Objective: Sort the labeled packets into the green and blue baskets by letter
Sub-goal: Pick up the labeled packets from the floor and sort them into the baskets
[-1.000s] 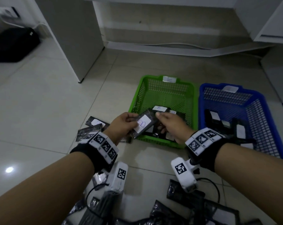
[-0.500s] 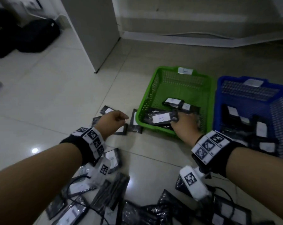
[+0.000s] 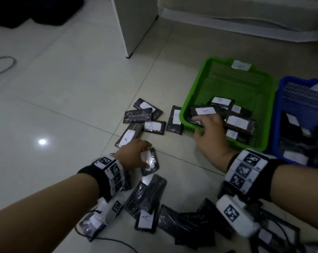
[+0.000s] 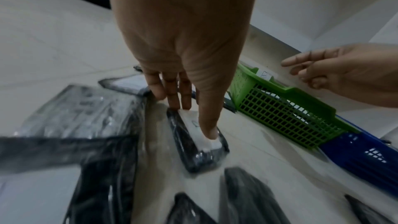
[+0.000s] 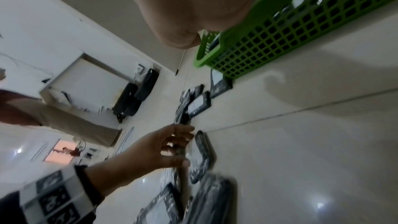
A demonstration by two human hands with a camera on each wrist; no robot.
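Black packets with white lettered labels lie on the tiled floor. My left hand [image 3: 144, 153] reaches down and pinches one packet [image 3: 150, 162] lying on the floor, thumb on its white label [image 4: 201, 135] and fingers [image 4: 172, 98] at its far edge; the thumb partly covers its letter. My right hand [image 3: 200, 126] hovers empty over the near left corner of the green basket [image 3: 196, 88], fingers relaxed. Inside it lie several packets marked B [image 3: 236, 122]. The blue basket [image 3: 276, 115] stands right beside it and also holds several packets.
A cluster of packets [image 3: 145, 115], two of them marked A, lies left of the green basket. More packets [image 3: 145, 218] are heaped near my forearms. A white cabinet leg [image 3: 134, 24] stands beyond, a wall base behind the baskets, and a dark bag [image 3: 35, 10] far left.
My right hand laid the B packet in the green basket and let go of it. My left hand dropped to the floor and took hold of another packet. My head has turned left and down.
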